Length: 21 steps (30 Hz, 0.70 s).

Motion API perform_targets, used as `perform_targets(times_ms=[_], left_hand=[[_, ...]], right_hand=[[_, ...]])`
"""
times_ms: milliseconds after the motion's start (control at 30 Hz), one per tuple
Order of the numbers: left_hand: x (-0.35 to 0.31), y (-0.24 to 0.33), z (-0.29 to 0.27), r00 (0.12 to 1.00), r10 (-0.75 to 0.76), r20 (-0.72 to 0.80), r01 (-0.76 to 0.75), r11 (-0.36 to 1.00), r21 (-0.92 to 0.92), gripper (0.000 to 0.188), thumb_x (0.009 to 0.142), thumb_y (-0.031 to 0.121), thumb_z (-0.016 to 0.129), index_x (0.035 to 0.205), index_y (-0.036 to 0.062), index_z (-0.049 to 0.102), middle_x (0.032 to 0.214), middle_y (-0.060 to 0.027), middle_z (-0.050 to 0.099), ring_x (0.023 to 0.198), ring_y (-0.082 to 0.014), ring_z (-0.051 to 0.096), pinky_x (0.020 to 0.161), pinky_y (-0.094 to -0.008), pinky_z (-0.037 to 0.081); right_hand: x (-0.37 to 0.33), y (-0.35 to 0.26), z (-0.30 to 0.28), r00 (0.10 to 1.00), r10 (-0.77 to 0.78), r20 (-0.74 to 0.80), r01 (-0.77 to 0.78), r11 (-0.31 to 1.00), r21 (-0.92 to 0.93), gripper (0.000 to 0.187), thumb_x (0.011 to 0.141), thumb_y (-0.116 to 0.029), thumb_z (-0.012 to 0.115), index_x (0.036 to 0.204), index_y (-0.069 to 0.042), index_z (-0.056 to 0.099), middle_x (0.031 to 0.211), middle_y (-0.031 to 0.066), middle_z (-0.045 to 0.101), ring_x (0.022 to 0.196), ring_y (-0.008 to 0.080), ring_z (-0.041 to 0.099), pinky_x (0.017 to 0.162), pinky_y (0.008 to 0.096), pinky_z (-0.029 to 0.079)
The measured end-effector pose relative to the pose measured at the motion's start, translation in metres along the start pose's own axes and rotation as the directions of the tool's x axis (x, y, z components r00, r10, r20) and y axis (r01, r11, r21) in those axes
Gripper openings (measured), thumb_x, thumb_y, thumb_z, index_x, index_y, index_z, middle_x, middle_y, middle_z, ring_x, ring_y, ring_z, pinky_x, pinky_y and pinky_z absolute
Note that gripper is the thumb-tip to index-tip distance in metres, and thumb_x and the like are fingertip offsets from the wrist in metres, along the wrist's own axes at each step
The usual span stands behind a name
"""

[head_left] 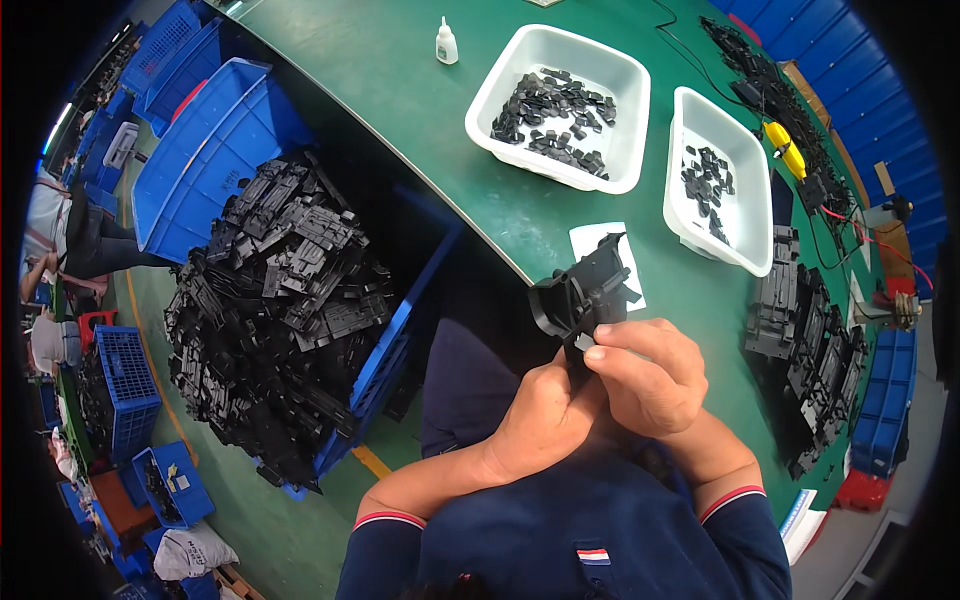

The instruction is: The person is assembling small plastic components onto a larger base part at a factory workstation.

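In front of my chest I hold a black moulded plastic part (592, 284) with a curved, open end. My left hand (545, 418) is closed around its lower end. My right hand (652, 376) pinches a small grey-black piece (584, 342) between thumb and fingertip, against the side of the part. Whether the two are joined cannot be made out. Behind the part, a white sheet of paper (632, 268) lies on the green table (420, 110). Two white trays, a larger one (628, 130) and a narrower one (752, 190), contain small black pieces.
A blue crate (205, 165) heaped with black plastic parts (290, 270) stands left of the table. More black parts (800, 350) lie at the right. A small white bottle (446, 44), a yellow tool (786, 150) and cables are on the table. Other people (75, 230) are far left.
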<state>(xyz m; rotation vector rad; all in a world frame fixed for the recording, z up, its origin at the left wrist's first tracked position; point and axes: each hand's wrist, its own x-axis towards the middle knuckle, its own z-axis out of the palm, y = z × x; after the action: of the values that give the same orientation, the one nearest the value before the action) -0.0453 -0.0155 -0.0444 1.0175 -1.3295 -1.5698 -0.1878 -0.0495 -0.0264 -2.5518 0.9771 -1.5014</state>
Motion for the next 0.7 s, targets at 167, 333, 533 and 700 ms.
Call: perform_targets(times_ms=[167, 333, 533, 700], left_hand=[[0.000, 0.001, 0.000, 0.998, 0.055, -0.009, -0.054, 0.995, 0.082, 0.025, 0.090, 0.005, 0.053, 0.110, -0.0083, 0.051, 0.084, -0.0245, 0.064, 0.081, -0.0373, 0.067, 0.070, -0.0363, 0.051], [-0.001, 0.000, 0.000, 0.997, 0.077, -0.018, -0.074, 0.990, 0.117, 0.023, 0.089, 0.004, 0.054, 0.108, -0.0084, 0.051, 0.082, -0.0254, 0.063, 0.079, -0.0408, 0.065, 0.067, -0.0383, 0.051], [-0.002, -0.002, 0.002, 0.989, 0.141, -0.034, -0.134, 0.980, 0.149, 0.020, 0.087, 0.001, 0.054, 0.103, -0.0085, 0.051, 0.080, -0.0263, 0.061, 0.076, -0.0423, 0.064, 0.063, -0.0395, 0.051], [-0.005, -0.004, 0.002, 0.974, 0.221, -0.050, -0.204, 0.951, 0.232, 0.015, 0.082, -0.003, 0.055, 0.096, -0.0075, 0.051, 0.076, -0.0245, 0.059, 0.069, -0.0422, 0.062, 0.057, -0.0414, 0.050]], right_hand=[[0.002, -0.001, 0.000, 1.000, -0.004, 0.000, 0.004, 1.000, 0.010, 0.036, 0.062, 0.005, 0.071, 0.094, -0.010, 0.068, 0.091, 0.0053, 0.064, 0.060, 0.0167, 0.059, 0.049, 0.0253, 0.046], [0.001, -0.002, -0.001, 1.000, 0.006, 0.006, -0.006, 1.000, 0.018, 0.036, 0.061, 0.005, 0.071, 0.094, -0.010, 0.068, 0.090, 0.0050, 0.064, 0.059, 0.0163, 0.057, 0.049, 0.0250, 0.045], [0.003, -0.005, -0.004, 1.000, 0.008, 0.022, -0.009, 1.000, 0.026, 0.035, 0.062, 0.006, 0.070, 0.094, -0.008, 0.067, 0.089, 0.0068, 0.064, 0.058, 0.0170, 0.057, 0.049, 0.0260, 0.046], [0.003, -0.010, -0.004, 0.999, -0.038, 0.029, 0.038, 0.999, -0.007, 0.034, 0.061, 0.007, 0.066, 0.094, -0.001, 0.065, 0.088, 0.0118, 0.062, 0.060, 0.0201, 0.060, 0.050, 0.0277, 0.048]])
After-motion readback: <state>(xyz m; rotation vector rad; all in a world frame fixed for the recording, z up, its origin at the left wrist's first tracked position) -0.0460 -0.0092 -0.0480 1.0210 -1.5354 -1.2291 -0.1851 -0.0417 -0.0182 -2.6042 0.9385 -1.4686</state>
